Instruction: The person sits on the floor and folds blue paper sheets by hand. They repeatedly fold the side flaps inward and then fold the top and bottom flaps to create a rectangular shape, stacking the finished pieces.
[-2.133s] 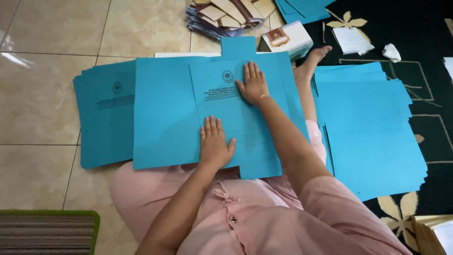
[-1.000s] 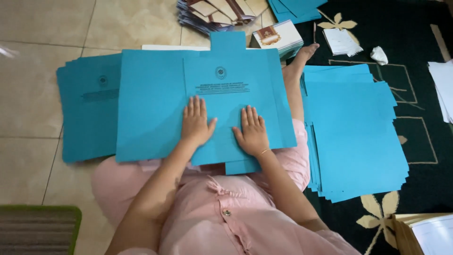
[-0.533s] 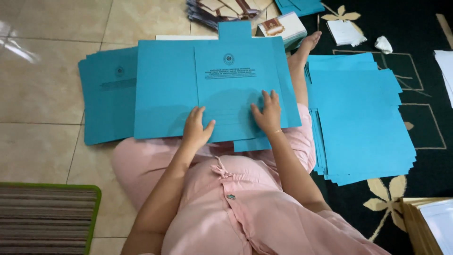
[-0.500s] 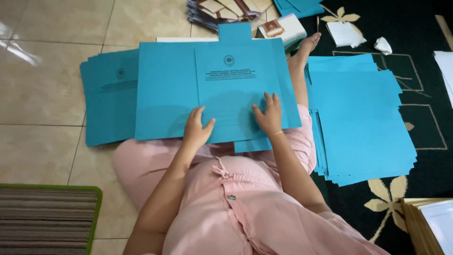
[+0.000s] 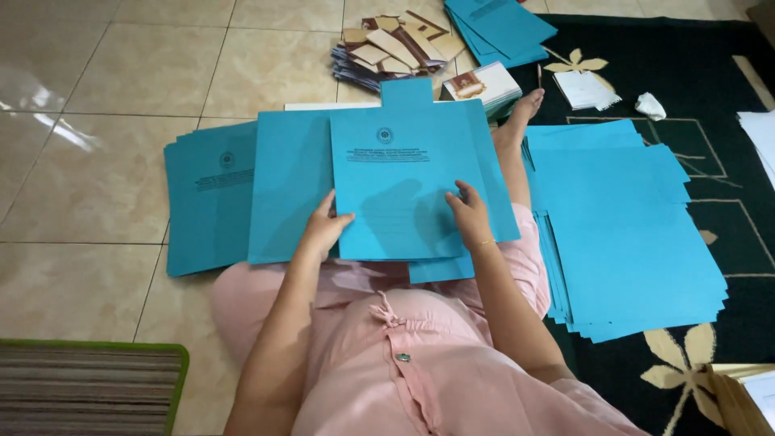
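A pile of brown and cream envelopes (image 5: 391,47) lies at the top centre on the beige tiled floor (image 5: 97,89), beside a small white box (image 5: 483,84). A dark patterned rug (image 5: 710,89) fills the right side, carrying a crumpled white scrap (image 5: 651,105). A striped green-edged mat (image 5: 85,387) sits lower left.

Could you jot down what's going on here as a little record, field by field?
setting: person seated on tiled floor, legs out, beside a dark rug
left hand: grips left edge of blue folder
right hand: fingers on the folder's right part
folder: on lap, printed face up
left of lap: folder pile
right of lap: sheet stack on rug
far side: card heap, small box
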